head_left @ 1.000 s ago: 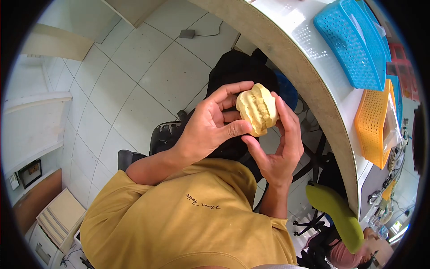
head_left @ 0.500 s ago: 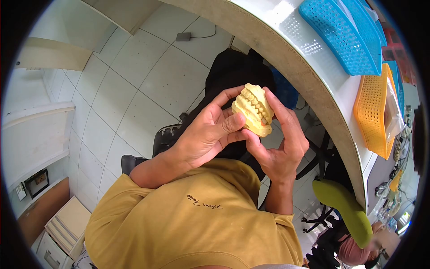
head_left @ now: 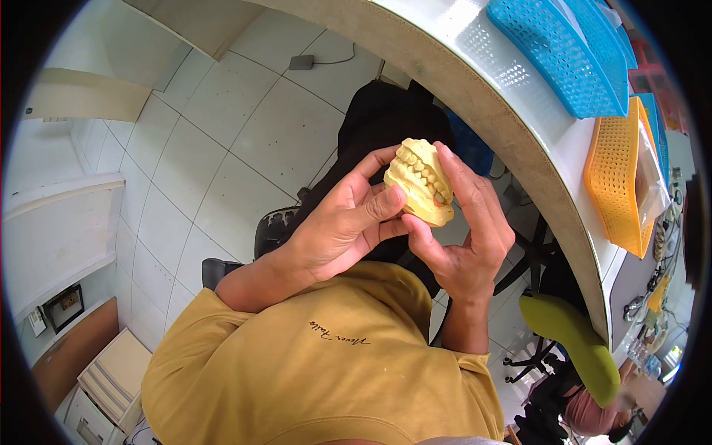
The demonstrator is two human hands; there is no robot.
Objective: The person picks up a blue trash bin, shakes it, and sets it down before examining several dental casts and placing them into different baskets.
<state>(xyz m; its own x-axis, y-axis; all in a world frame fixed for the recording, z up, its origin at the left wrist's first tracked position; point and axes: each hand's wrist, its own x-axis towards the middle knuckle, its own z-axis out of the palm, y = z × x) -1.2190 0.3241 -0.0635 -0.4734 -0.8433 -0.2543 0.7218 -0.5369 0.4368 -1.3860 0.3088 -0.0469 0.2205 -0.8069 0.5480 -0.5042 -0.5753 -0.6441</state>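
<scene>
A pale yellow plaster dental model (head_left: pixel 420 182) is held up over my lap, its upper and lower rows of teeth meeting. My left hand (head_left: pixel 356 211) grips its left side, with the thumb laid across the front of one half. On the other side, my right hand (head_left: pixel 469 222) has its fingers along the model's right edge and the thumb near its bottom end. A small orange-pink patch shows at the model's lower right, close to the teeth. The fingertips behind the model are hidden.
A curved white desk (head_left: pixel 545 159) runs along the right. On it stand a blue perforated basket (head_left: pixel 567 63) and a yellow-orange basket (head_left: pixel 615 182) holding a clear plastic bag. Below is a green chair (head_left: pixel 575 345), with another person (head_left: pixel 586 408) beyond. A small grey box (head_left: pixel 301 62) with a cord lies on the tiled floor.
The dental model has turned slightly between my hands. Both hands keep their hold in nearly the same place. The view has shifted a little.
</scene>
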